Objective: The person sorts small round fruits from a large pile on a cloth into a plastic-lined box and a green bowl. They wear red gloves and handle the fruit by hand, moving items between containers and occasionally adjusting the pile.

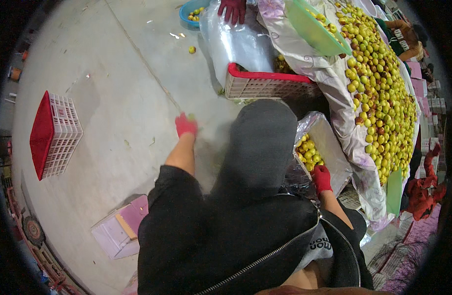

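My left hand (186, 124), in a red glove, is stretched out over the concrete floor to the left of my knee. It is blurred, and a small green thing, perhaps a fruit, shows at its fingers; the grip is unclear. My right hand (321, 178), also in a red glove, reaches into a plastic-lined box (331, 142) to the right of my knee. Its fingers touch the yellow-green jujube-like fruits (307, 149) lying inside; whether it holds one cannot be seen. Beside that box a large heap of the same fruits (381, 81) lies on a patterned white cloth (327, 77).
A red-rimmed crate (270, 86) stands ahead, near a co-worker's dark red gloved hand (233, 9). Another crate (63, 134) and a pink carton (122, 228) are on the left floor. A green basin (314, 31) rests on the heap's edge; a blue basin (185, 16) is ahead.
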Motion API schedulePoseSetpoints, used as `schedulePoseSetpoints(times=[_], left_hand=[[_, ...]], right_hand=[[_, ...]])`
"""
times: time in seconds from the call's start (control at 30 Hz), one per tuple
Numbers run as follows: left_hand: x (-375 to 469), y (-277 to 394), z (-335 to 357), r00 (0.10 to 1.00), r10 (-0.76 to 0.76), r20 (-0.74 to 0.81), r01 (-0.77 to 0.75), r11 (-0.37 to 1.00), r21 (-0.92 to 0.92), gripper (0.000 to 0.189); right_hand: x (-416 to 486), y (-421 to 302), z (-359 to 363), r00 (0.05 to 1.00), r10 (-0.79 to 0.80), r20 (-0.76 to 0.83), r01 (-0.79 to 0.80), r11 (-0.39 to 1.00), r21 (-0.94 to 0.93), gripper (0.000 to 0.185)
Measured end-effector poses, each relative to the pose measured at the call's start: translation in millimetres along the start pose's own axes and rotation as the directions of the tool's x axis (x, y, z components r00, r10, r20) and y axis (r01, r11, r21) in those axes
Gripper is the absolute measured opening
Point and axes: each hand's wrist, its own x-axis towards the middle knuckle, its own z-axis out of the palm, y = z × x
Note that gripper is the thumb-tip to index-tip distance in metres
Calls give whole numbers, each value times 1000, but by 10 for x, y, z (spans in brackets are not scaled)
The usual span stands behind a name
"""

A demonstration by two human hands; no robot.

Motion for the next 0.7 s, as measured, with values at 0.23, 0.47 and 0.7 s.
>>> schedulePoseSetpoints(times=[0.23,0.47,0.7], left_hand=[[1163,796,8,997,59,-44,-58,998,32,67],[2201,1636,2,960,265,94,-280,929,242,68],[3142,1950,1140,955,169,244,-184,982,41,45]], right_hand=[[44,-2001,131,799,-598,-56,596,801,-49,24],[991,-4047,1488,419,-904,87,905,407,-122,28],[1253,-4063,1695,405,-865,296,908,340,-246,23]])
